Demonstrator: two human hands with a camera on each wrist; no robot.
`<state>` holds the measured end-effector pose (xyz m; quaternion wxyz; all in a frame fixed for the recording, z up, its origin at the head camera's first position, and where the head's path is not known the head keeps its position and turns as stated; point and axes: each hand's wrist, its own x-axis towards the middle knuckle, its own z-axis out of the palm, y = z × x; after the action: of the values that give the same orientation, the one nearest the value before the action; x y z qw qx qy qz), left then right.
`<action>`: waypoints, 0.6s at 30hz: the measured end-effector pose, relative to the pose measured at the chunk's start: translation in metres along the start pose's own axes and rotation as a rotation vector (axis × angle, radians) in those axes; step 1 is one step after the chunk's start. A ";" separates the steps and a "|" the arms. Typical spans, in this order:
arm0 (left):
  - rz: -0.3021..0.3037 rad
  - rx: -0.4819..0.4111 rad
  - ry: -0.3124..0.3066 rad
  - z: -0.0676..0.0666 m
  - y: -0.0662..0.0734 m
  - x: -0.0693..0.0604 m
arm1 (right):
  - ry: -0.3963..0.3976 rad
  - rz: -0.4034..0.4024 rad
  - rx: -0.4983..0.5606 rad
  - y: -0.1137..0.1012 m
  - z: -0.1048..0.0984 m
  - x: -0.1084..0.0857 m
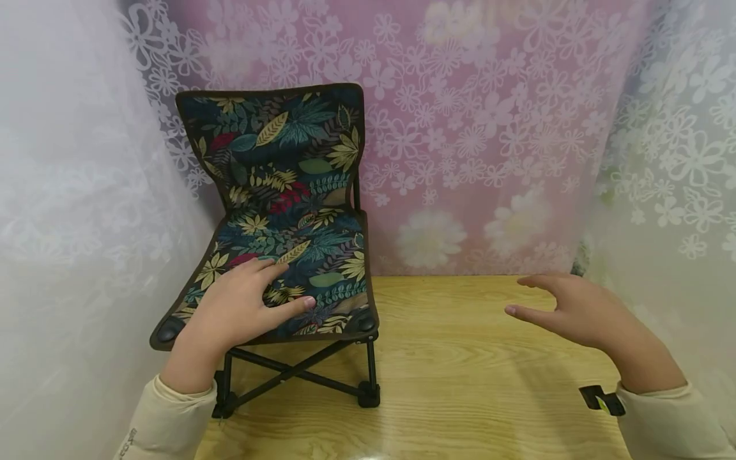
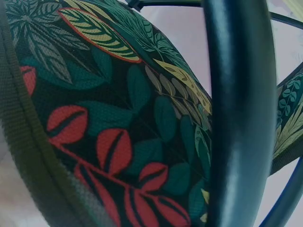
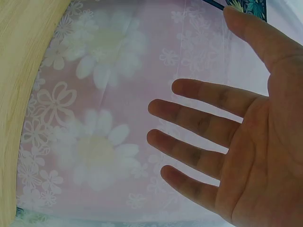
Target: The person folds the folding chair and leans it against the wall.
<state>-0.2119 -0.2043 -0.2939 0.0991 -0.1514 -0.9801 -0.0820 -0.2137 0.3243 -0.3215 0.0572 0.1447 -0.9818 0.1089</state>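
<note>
A folding chair (image 1: 287, 249) stands unfolded on the left, its dark fabric printed with coloured leaves. Over the front part of its seat is my left hand (image 1: 236, 310), thumb stretched out to the right; whether it touches the fabric I cannot tell. The left wrist view has the leaf-print fabric (image 2: 118, 109) close up with a thick black tube (image 2: 241, 113) across it, and no hand shows there. My right hand (image 1: 581, 313) is apart from the chair, above the floor at the right. In the right wrist view that hand (image 3: 246, 137) has spread fingers and a bare palm.
Pale wood-patterned floor (image 1: 460, 358) runs beneath the chair. Behind it hangs a pink flowered curtain (image 1: 489, 140). Whitish curtains hang at the left (image 1: 75, 223) and right (image 1: 678, 255). A black strap (image 1: 600, 400) sits at the right cuff.
</note>
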 end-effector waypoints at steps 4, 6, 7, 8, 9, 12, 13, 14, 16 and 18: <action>-0.013 0.000 0.006 0.001 -0.001 -0.001 | 0.003 -0.003 -0.005 0.000 0.000 0.001; -0.015 0.000 0.001 0.001 -0.002 -0.002 | 0.004 -0.005 -0.008 0.000 0.001 0.001; -0.014 0.000 0.000 0.001 -0.002 -0.002 | 0.007 -0.008 -0.008 0.000 0.001 0.001; -0.014 0.000 0.000 0.002 -0.002 -0.003 | 0.008 -0.009 -0.006 0.000 0.001 0.000; -0.013 0.001 -0.001 0.002 -0.002 -0.003 | 0.010 -0.011 -0.004 0.000 0.001 0.000; -0.009 0.000 0.002 0.002 -0.001 -0.004 | 0.016 -0.020 0.006 0.000 0.002 -0.001; -0.007 -0.001 0.003 0.002 -0.001 -0.004 | 0.018 -0.025 0.011 0.000 0.002 -0.001; -0.006 -0.002 0.005 0.002 -0.002 -0.004 | 0.020 -0.027 0.014 0.000 0.002 -0.001; -0.002 -0.002 0.010 0.003 -0.002 -0.005 | 0.026 -0.033 0.020 -0.001 0.002 -0.002; 0.004 -0.004 0.016 0.004 -0.003 -0.006 | 0.030 -0.035 0.026 -0.003 0.001 -0.002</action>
<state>-0.2079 -0.2077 -0.2993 0.1069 -0.1529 -0.9788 -0.0848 -0.2107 0.3222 -0.3228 0.0719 0.1608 -0.9767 0.1226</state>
